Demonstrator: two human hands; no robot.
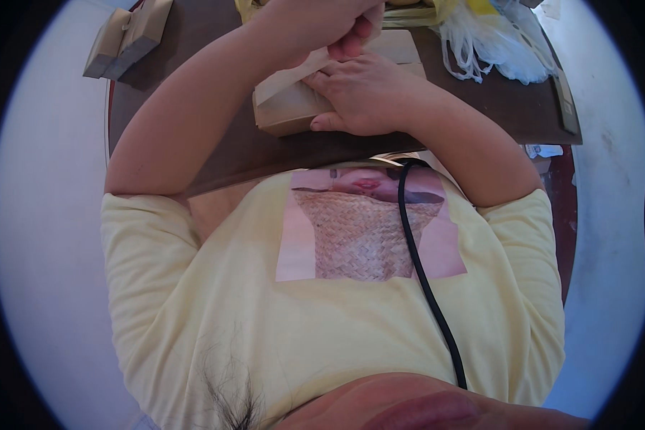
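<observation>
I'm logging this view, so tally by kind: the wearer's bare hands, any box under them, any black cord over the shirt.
Left hand and right hand: 2
Cardboard box under them: 1
Black cord over the shirt: 1
Total: 4

box (287, 97) on table (244, 154) | cardboard (130, 37) left of box | plastic bags (498, 43) right of box

From my remote view, I have the left forearm angled up and inward, its left hand (330, 23) cut by the top edge, fingers curled. My right elbow is bent, the right hand (365, 93) palm down beneath, thumb held apart.
</observation>
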